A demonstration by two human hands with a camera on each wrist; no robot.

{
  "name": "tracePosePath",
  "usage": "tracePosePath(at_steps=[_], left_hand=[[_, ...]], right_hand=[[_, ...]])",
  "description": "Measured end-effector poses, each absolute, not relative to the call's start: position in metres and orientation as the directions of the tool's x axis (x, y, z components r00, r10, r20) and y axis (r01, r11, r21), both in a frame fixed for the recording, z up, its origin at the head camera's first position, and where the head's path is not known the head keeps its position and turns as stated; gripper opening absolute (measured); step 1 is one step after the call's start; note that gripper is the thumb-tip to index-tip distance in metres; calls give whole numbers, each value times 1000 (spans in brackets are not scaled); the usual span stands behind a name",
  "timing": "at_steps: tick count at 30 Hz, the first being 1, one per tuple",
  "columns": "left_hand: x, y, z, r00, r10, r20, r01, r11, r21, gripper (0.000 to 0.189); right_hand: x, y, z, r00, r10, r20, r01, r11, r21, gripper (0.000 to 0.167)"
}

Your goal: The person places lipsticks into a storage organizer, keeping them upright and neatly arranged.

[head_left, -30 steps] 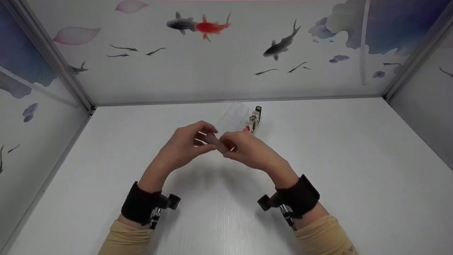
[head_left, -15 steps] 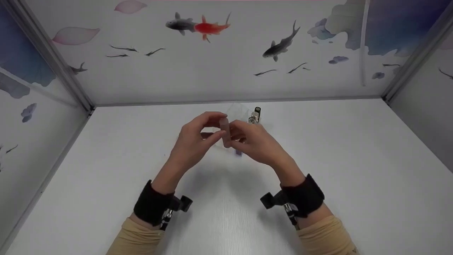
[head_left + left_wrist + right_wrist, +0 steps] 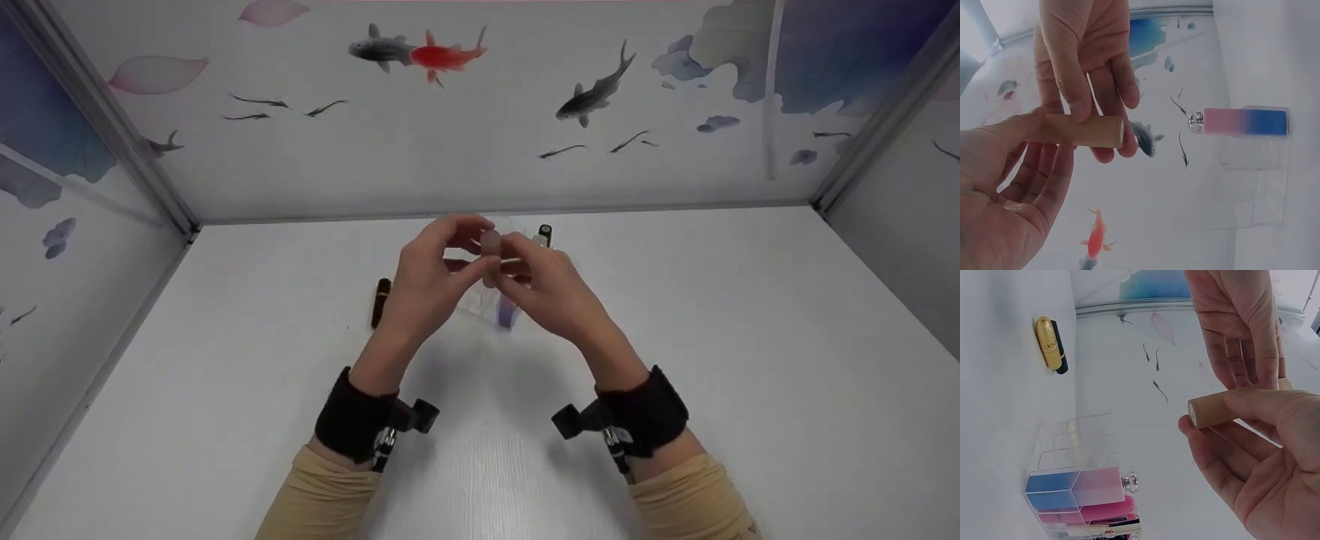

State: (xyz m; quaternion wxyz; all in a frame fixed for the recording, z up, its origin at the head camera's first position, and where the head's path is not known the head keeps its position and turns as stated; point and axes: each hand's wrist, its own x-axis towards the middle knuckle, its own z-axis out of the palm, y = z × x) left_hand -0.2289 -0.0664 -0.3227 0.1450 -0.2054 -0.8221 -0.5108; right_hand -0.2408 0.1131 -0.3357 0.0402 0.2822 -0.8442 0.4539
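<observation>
Both hands pinch a plain beige lipstick tube (image 3: 490, 244), raised above the table and standing nearly upright in the head view. My left hand (image 3: 435, 277) has its thumb and fingers on one part of the tube (image 3: 1089, 130). Thumb and fingers of my right hand (image 3: 553, 289) grip the other part, whose flat round end shows in the right wrist view. Behind and below the hands stands a clear divided lipstick holder (image 3: 1075, 433). In it sit a pink-to-blue lipstick (image 3: 1075, 488), a bright pink one (image 3: 1106, 511) and others partly cut off.
A gold lipstick (image 3: 1048, 342) and a dark one (image 3: 1061, 354) lie on the white table (image 3: 480, 480), left of the holder; only the dark lipstick (image 3: 380, 302) shows in the head view. White walls printed with fish (image 3: 592, 97) close off the back and sides.
Both hands have moved forward and slightly right, the left one further. The beige tube has turned from slanted to nearly upright. The dark lipstick at the left has come into sight.
</observation>
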Motion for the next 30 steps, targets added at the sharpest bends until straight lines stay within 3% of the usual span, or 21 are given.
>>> tracePosePath(at_steps=[10, 14, 19, 30], left_hand=[[-235, -65, -319, -867, 284, 409, 497, 443, 746, 38], [-238, -64, -322, -851, 288, 439, 525, 432, 733, 37], [-244, -62, -328, -853, 253, 456, 521, 435, 734, 35], [-252, -57, -343, -867, 126, 483, 480, 475, 738, 35]], right_hand=[[-247, 117, -342, -847, -404, 346, -498, 375, -782, 19], [-246, 118, -341, -856, -375, 357, -497, 404, -767, 23], [-245, 117, -341, -874, -327, 359, -478, 453, -753, 33], [-244, 117, -340, -855, -279, 438, -519, 442, -732, 37]])
